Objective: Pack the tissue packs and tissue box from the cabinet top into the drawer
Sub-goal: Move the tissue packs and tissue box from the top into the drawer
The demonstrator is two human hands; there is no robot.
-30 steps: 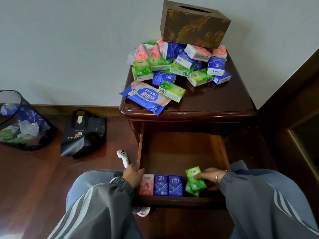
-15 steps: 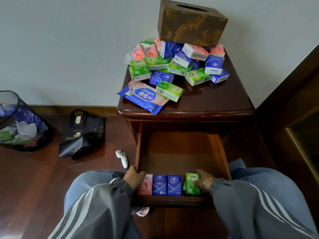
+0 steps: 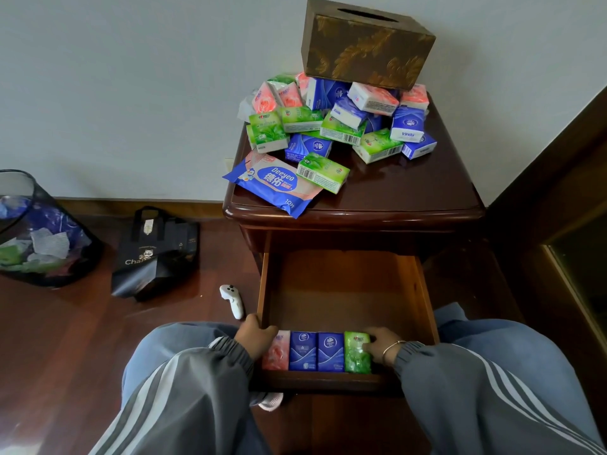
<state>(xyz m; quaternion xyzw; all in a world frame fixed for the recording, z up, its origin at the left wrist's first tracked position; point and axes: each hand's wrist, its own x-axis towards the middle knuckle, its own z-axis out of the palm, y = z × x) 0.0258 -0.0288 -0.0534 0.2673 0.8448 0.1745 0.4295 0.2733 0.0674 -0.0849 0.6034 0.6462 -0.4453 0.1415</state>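
Four packs rowed at front of open wooden drawer (image 3: 345, 290). R hand (image 3: 381, 344) fingers curl on green plastic tissue pack (image 3: 356, 356), L hand (image 3: 254, 336) fingers over drawer's left wall. Heap of colourful tissue packs (image 3: 328, 126) + brown leaf-patterned tissue box (image 3: 364, 44) (most of the job) not yet off dark wooden cabinet top (image 3: 410, 185).

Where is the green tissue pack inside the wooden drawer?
Head view: the green tissue pack stands in the wooden drawer, front row, rightmost, beside a blue tissue pack, held by the right hand.

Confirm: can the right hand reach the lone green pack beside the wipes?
Likely yes. That green pack lies at the front of the pile with nothing on it. The way up from the drawer looks free. The right hand must first release its drawer pack.
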